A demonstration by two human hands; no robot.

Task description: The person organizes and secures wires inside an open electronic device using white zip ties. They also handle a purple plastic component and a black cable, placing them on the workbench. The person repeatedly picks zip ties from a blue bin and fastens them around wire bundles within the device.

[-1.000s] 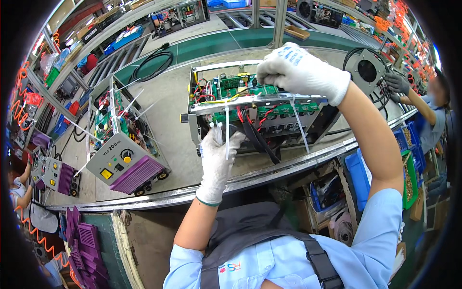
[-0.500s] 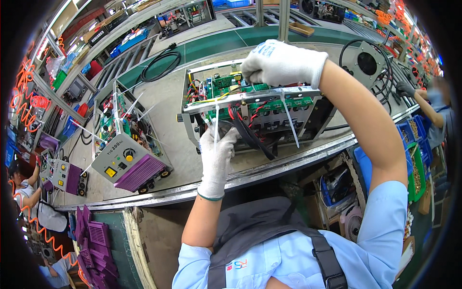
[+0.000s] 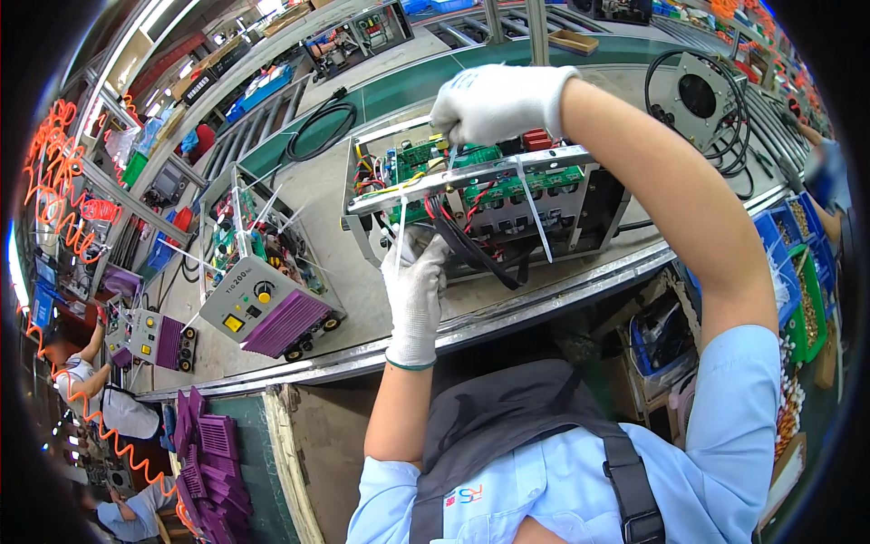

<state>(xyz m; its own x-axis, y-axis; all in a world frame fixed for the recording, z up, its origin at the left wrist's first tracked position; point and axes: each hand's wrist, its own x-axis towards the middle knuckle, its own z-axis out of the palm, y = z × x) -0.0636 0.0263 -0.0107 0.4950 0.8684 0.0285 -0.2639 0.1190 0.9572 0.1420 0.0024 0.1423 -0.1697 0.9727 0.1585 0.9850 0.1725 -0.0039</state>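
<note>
An open welding machine chassis (image 3: 589,213) lies on the bench in front of me, its green circuit boards (image 3: 480,166) and coloured wires showing under a metal rail (image 3: 435,187). Over the boards, my right hand (image 3: 494,104), in a white glove, is closed in a fist; a thin shaft points down from it, its handle hidden. At the near side, my gloved left hand (image 3: 414,295) has curled fingers reaching inside by thick black cables (image 3: 471,245); what they grip is hidden. White cable ties (image 3: 535,210) hang from the rail.
Left stands another open machine with a grey front panel (image 3: 249,295) and purple grille. A coiled black cable (image 3: 322,127) lies behind it. A fan unit (image 3: 698,98) with cables stands back right. Purple panels (image 3: 213,462) are stacked below the bench; blue bins (image 3: 779,231) stand right. Other people work at both sides.
My right fist has shifted left over the boards, uncovering a red part beside the wrist. My left hand stays by the black cables. The whole view has turned slightly.
</note>
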